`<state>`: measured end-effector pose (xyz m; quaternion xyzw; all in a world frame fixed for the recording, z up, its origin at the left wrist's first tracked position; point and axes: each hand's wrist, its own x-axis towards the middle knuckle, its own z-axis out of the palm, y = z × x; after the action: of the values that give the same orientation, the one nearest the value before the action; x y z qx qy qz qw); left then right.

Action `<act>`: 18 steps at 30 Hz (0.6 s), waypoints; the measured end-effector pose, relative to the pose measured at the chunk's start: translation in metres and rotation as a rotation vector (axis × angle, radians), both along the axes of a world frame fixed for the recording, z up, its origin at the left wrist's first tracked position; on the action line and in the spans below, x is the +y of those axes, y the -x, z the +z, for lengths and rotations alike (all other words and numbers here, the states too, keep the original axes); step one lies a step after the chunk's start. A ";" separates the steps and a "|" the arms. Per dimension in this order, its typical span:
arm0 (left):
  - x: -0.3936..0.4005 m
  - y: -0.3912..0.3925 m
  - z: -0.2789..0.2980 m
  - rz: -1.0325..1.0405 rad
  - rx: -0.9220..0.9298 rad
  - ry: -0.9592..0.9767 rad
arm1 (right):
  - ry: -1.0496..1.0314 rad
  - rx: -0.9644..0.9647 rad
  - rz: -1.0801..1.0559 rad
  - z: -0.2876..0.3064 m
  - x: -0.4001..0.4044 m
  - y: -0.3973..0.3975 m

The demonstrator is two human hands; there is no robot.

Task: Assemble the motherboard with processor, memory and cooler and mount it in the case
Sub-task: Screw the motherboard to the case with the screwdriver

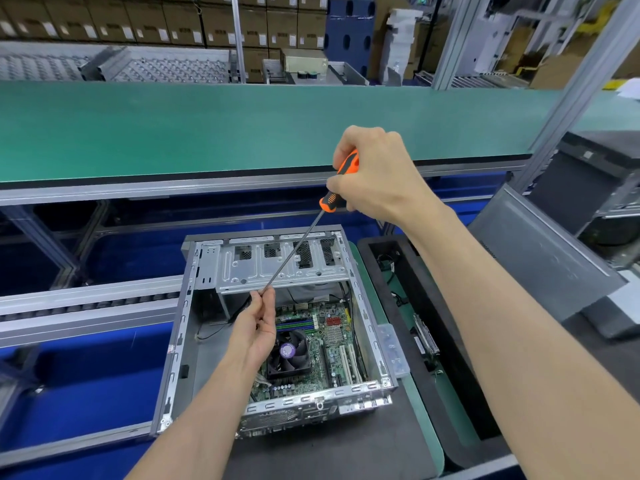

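An open metal computer case point(180, 341) lies on its side in front of me. The green motherboard point(332, 344) sits inside it, carrying a black cooler fan point(291, 355) with a purple hub and memory sticks point(294, 323). My right hand point(377, 174) grips the orange-and-black handle of a long screwdriver point(294, 251) above the case. The shaft slants down and to the left. My left hand point(256, 323) pinches the screwdriver's tip over the case, just below the drive cage point(277, 265).
A clear plastic parts box point(393, 351) rests on the case's right rim. To the right stands a black tray point(433, 341) with cables and a component. A grey case panel point(540, 258) leans further right. A green conveyor belt point(242, 126) runs behind.
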<state>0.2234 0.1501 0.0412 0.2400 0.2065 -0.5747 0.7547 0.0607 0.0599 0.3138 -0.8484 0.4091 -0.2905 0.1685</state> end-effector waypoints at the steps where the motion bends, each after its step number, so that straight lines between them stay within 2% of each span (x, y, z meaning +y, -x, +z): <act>1: -0.001 0.000 -0.001 -0.014 -0.020 0.000 | 0.003 -0.012 0.000 0.001 0.000 0.000; 5: -0.001 0.001 -0.002 -0.089 -0.097 0.018 | 0.060 -0.069 -0.033 -0.001 -0.005 0.002; 9: 0.000 0.002 -0.005 -0.116 -0.201 -0.103 | 0.203 -0.048 -0.091 0.001 -0.011 0.005; 13: -0.001 0.002 -0.006 -0.067 -0.332 -0.259 | 0.197 0.124 -0.074 -0.016 -0.009 0.005; 18: -0.002 -0.003 -0.013 -0.205 -0.369 -0.288 | 0.147 0.296 -0.053 -0.056 -0.001 0.006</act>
<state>0.2259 0.1476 0.0281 0.4655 0.1197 -0.5592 0.6754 0.0544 0.0591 0.2580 -0.8809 0.4294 -0.1958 0.0361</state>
